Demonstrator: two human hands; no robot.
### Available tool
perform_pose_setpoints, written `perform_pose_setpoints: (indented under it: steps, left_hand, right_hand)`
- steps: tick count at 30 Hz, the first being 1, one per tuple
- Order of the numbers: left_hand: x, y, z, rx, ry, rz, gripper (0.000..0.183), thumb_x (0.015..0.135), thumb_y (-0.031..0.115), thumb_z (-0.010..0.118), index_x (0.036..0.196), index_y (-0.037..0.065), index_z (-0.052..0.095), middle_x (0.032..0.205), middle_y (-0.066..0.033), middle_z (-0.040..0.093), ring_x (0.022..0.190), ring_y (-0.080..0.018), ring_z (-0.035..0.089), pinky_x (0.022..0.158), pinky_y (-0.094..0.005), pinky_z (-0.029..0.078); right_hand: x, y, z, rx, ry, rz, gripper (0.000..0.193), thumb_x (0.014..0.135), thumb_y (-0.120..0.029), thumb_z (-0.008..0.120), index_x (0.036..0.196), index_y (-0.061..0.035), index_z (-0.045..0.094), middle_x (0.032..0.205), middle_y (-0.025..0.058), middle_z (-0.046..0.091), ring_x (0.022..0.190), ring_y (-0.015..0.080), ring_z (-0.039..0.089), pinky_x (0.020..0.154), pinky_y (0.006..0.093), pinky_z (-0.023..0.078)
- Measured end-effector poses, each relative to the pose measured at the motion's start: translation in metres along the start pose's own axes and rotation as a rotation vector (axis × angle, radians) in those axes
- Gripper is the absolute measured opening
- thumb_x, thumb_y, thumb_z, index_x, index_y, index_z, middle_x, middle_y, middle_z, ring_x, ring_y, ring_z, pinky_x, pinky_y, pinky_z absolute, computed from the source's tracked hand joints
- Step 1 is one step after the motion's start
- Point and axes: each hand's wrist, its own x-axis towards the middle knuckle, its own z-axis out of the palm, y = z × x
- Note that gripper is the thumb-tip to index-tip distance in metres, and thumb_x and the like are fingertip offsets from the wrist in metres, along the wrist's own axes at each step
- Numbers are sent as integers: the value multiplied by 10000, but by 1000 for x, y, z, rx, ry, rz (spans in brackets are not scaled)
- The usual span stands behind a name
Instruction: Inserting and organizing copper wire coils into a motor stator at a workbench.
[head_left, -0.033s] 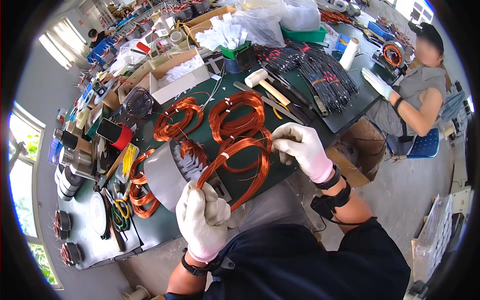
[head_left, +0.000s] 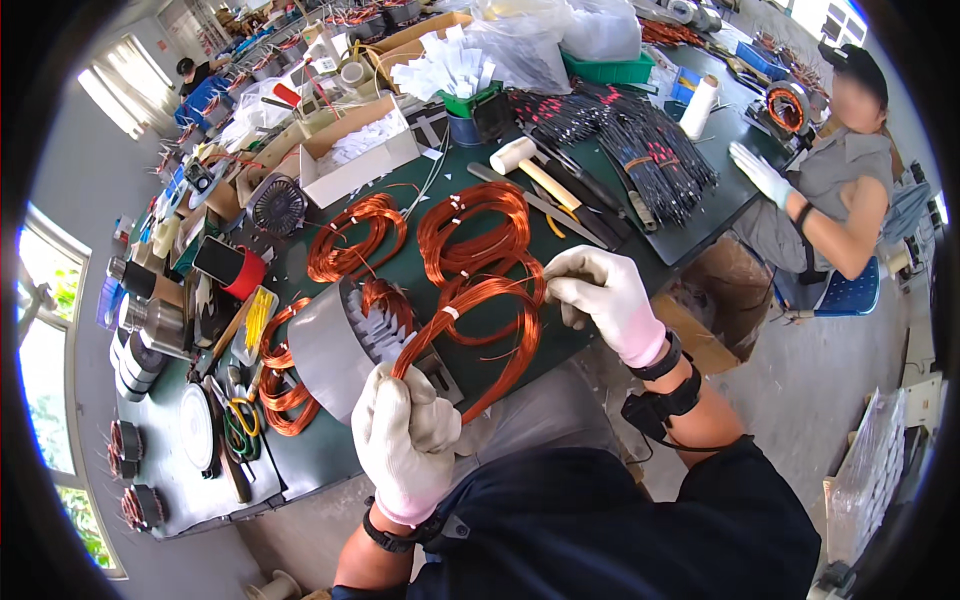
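Observation:
My left hand [head_left: 405, 440], in a white glove, closes round the lower end of a copper wire coil [head_left: 520, 365]. The coil is a loop tied with a white band, and it lies partly over the table edge. At the coil's right side, my gloved right hand [head_left: 605, 300] pinches thumb and fingers together on its wire. Just left of the coil, a grey metal stator [head_left: 325, 350] rests on its side, with pale slot liners and some copper winding inside. More copper coils [head_left: 475, 230] lie behind it.
A white mallet [head_left: 515, 155] and long flat tools lie beyond the coils. Black sleeved wires [head_left: 660, 165] are heaped farther right. A co-worker's gloved hand [head_left: 760, 172] rests at the table's right edge. Scissors [head_left: 243, 415] and a white box [head_left: 360, 155] are to the left.
The co-worker's gloved hand has shifted slightly right and down. My hands and the coil look unmoved.

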Motion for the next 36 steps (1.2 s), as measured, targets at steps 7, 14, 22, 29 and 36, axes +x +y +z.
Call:
perform_pose_setpoints:
  steps: [7, 14, 22, 29, 36]
  left_hand:
    - [-5, 8, -3, -20, 31, -69, 327, 1114, 339, 504, 966, 49, 536, 579, 86, 257, 468, -48, 246, 473, -266, 227]
    - [-11, 10, -5, -107, 20, -118, 353, 1121, 369, 476, 979, 53, 541, 582, 87, 249, 471, -51, 240, 472, -268, 223]
    - [-13, 11, -10, -122, -26, -215, 358, 1120, 372, 480, 967, 53, 541, 596, 86, 262, 473, -53, 237, 472, -271, 224]
    - [-12, 16, -11, -89, 36, -146, 362, 1117, 388, 483, 965, 62, 526, 595, 89, 251, 470, -52, 231, 470, -270, 224]
    - [-7, 16, -14, -125, 34, 18, 374, 1133, 408, 427, 958, 90, 515, 569, 87, 217, 447, -61, 199, 454, -278, 197]
  right_hand:
    - [3, 13, 16, -358, 343, -617, 188, 858, 91, 716, 1026, 6, 706, 838, 69, 670, 665, 117, 638, 603, 243, 496]
    - [-30, -3, 27, -144, 14, -104, 336, 942, -186, 735, 1200, 22, 679, 918, 79, 746, 596, 66, 616, 562, 223, 486]
    - [-24, -1, 6, 372, -214, 159, 231, 991, -139, 672, 1171, 4, 685, 905, 61, 736, 598, 44, 608, 536, 191, 466]
    - [-31, 6, 10, 233, 28, 61, 174, 978, -108, 675, 1113, 2, 671, 888, 73, 726, 628, 84, 653, 541, 202, 486]
    - [-41, 27, 12, 659, 188, 72, 169, 993, -73, 602, 1148, -10, 578, 898, 145, 718, 645, 164, 692, 534, 274, 546]
